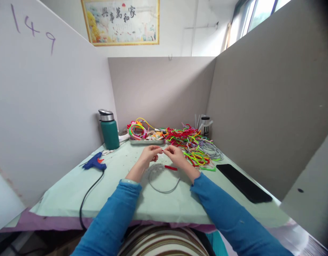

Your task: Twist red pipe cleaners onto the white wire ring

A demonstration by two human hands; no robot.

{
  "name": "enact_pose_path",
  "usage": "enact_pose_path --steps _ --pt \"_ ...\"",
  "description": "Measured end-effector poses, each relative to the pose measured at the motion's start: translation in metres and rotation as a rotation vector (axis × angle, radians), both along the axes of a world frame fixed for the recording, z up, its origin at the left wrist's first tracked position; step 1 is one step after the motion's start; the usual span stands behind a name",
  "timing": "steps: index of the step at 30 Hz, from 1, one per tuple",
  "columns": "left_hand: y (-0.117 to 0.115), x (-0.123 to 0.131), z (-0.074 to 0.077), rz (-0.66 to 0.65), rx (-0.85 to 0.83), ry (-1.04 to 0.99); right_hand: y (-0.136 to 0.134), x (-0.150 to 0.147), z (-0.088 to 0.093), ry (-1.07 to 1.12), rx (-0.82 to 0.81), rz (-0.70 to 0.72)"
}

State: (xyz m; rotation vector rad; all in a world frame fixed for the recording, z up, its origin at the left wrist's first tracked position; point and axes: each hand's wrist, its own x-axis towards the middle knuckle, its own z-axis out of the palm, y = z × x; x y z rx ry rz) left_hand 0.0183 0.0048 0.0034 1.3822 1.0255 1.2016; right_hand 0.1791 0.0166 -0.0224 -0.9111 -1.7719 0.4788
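Observation:
My left hand (151,153) and my right hand (174,153) meet fingertip to fingertip above the middle of the table. Each is closed in a pinch, and between them is something too small to make out, perhaps dark red. Just below the hands, a grey hoop (164,192) of thin tube or cord, open at one side, lies on the cloth. Beside it, near my right wrist, rests a short red fuzzy piece (170,168) like a cut pipe cleaner.
Behind my hands stand a metal tray (146,142) of colourful craft pieces and a heap of pipe cleaners (184,137). A green bottle (110,133) and a blue glue gun (95,161) with its cord are left. A black phone-like slab (243,182) lies right. Partitions enclose the table.

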Motion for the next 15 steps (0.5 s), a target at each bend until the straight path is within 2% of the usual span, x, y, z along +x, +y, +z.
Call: enact_pose_path --steps 3,9,15 --pt "-0.002 0.001 0.0 -0.042 0.002 -0.034 -0.001 0.0 0.001 0.001 -0.004 0.021" --pt "0.007 -0.003 -0.003 0.167 0.055 0.009 -0.004 0.001 0.004 -0.113 -0.041 0.041" --pt "0.014 -0.007 -0.004 0.254 0.074 0.044 -0.007 -0.001 0.007 -0.241 -0.014 0.071"
